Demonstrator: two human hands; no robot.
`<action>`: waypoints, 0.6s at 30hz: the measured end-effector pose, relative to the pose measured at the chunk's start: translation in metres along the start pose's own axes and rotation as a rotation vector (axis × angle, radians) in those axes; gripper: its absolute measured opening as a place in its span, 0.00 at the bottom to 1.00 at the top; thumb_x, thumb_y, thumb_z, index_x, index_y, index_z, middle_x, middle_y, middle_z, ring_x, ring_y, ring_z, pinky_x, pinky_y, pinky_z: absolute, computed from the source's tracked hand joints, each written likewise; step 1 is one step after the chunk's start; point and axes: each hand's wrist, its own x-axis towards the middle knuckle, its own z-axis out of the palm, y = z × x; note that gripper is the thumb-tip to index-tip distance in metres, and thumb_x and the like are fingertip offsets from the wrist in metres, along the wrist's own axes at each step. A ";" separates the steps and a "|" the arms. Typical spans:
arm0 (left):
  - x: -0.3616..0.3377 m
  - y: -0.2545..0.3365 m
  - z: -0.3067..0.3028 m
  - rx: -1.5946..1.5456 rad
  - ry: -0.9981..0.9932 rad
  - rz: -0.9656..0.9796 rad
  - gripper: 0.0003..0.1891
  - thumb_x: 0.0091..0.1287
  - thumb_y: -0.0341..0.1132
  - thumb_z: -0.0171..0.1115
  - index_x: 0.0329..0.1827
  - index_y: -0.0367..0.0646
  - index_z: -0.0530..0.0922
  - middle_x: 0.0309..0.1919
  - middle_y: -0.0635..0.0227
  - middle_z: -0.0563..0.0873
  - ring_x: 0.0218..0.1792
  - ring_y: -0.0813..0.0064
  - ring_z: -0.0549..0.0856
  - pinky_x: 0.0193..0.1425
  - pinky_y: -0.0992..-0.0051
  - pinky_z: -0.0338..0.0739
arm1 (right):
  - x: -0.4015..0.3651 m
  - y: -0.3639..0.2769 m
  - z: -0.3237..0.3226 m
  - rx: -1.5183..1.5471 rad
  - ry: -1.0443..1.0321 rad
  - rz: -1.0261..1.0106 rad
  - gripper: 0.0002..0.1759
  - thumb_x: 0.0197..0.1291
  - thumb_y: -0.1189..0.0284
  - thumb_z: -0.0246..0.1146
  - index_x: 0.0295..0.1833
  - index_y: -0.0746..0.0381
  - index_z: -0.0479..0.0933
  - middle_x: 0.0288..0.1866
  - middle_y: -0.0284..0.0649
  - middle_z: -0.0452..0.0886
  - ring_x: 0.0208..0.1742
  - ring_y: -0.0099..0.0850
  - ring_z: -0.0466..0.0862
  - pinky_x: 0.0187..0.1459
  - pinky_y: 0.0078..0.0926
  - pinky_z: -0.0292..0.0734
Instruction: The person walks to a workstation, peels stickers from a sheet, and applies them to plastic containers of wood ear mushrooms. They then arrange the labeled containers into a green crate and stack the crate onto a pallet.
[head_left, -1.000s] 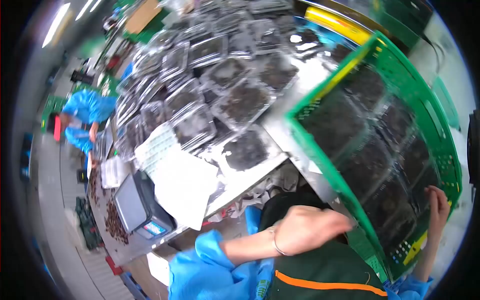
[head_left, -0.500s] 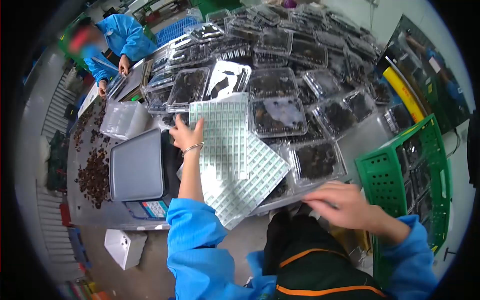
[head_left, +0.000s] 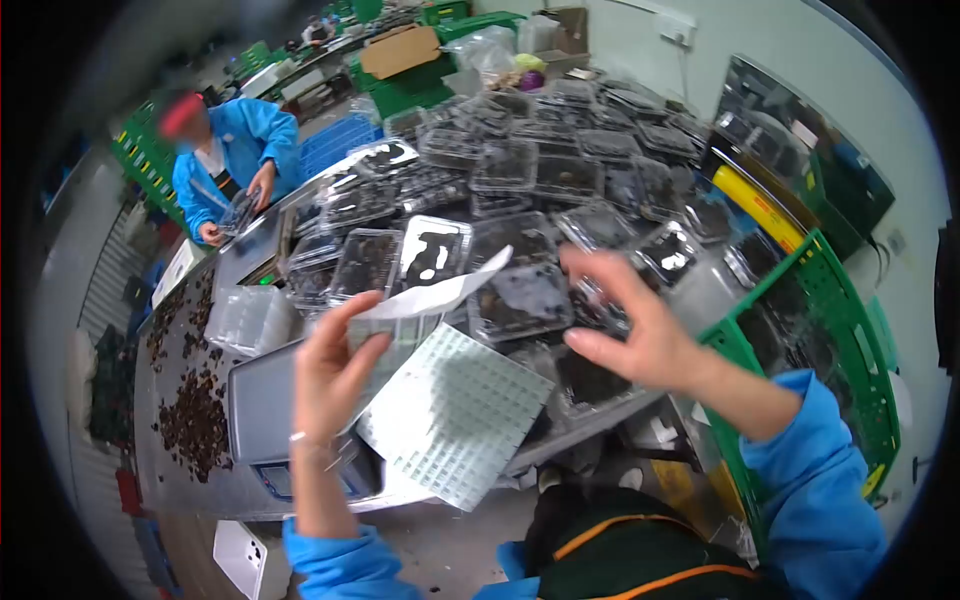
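Note:
A lifted sheet of labels [head_left: 437, 297] is pinched at its left end by my left hand [head_left: 338, 365] and curls up toward the right. Under it, a second label sheet [head_left: 458, 415] with rows of small printed labels lies slanted over the table's near edge. My right hand [head_left: 640, 325] is open, thumb and fingers apart, above the clear lidded boxes. Closest to it is a box [head_left: 525, 302] of dark contents with a whitish glare on its lid. A grey-topped weighing scale [head_left: 262, 400] stands beside my left wrist, partly hidden by it.
Many filled clear boxes [head_left: 570, 175] are piled across the table's back. Stacked empty containers [head_left: 248, 320] and loose dark pieces [head_left: 195, 420] lie at left. A green crate [head_left: 735, 385] stands at right. A co-worker in blue [head_left: 250, 140] handles a box at far left.
My left hand has raised the top label sheet off the other one. My right hand has moved from the table's edge up and forward over the boxes, opening. The view has tilted upward.

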 end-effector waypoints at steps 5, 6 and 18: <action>-0.028 0.096 0.040 -0.212 -0.175 0.013 0.18 0.58 0.25 0.62 0.51 0.33 0.71 0.40 0.66 0.81 0.39 0.84 0.79 0.43 0.84 0.71 | 0.000 -0.026 -0.077 0.171 -0.365 -0.057 0.30 0.51 0.71 0.65 0.61 0.62 0.66 0.44 0.41 0.78 0.47 0.30 0.77 0.52 0.27 0.69; -0.031 0.102 0.053 -0.261 -0.105 -0.001 0.16 0.59 0.27 0.62 0.49 0.33 0.73 0.36 0.68 0.82 0.35 0.86 0.78 0.39 0.86 0.71 | -0.015 -0.034 -0.090 0.249 -0.318 0.025 0.27 0.52 0.74 0.64 0.59 0.62 0.67 0.40 0.38 0.79 0.43 0.25 0.77 0.49 0.23 0.70; -0.036 0.096 0.228 -0.093 -0.134 -0.024 0.13 0.68 0.36 0.53 0.25 0.41 0.72 0.20 0.83 0.71 0.23 0.94 0.63 0.26 0.87 0.55 | -0.183 -0.023 -0.223 -0.243 -0.134 -0.150 0.15 0.50 0.79 0.60 0.46 0.63 0.75 0.40 0.41 0.78 0.37 0.37 0.79 0.36 0.27 0.76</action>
